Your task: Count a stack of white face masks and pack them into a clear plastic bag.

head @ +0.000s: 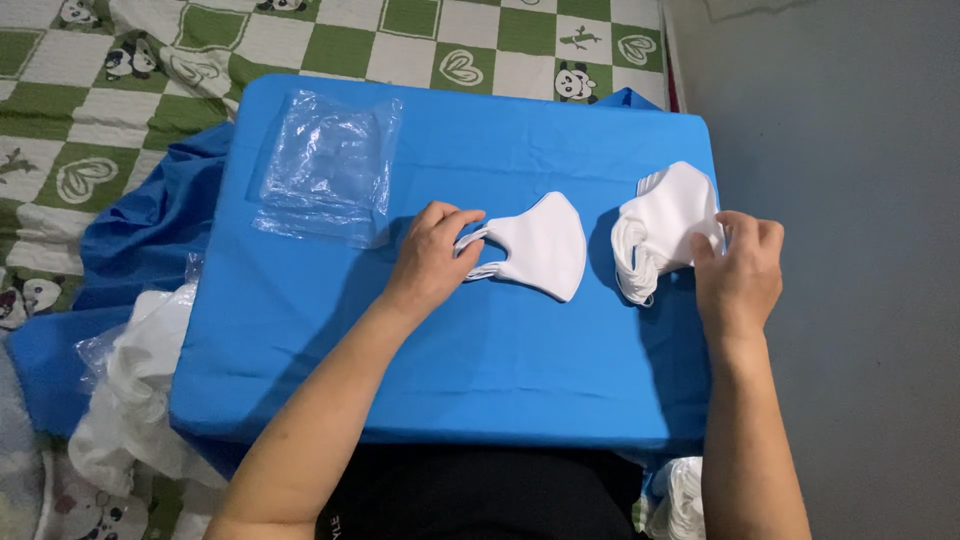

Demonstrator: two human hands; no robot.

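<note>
A single white face mask (545, 248) lies flat near the middle of a blue cloth-covered board (450, 350). My left hand (432, 258) pinches its ear loops at the mask's left end. To the right sits a stack of several white masks (665, 225). My right hand (742, 268) rests on the stack's right edge, fingers curled on the top mask.
A pile of clear plastic bags (325, 165) lies at the board's far left. White masks in plastic (135, 390) sit left of the board. More masks (680, 500) show at the lower right. A green-and-white panda blanket (120, 90) lies behind; grey floor (850, 150) on the right.
</note>
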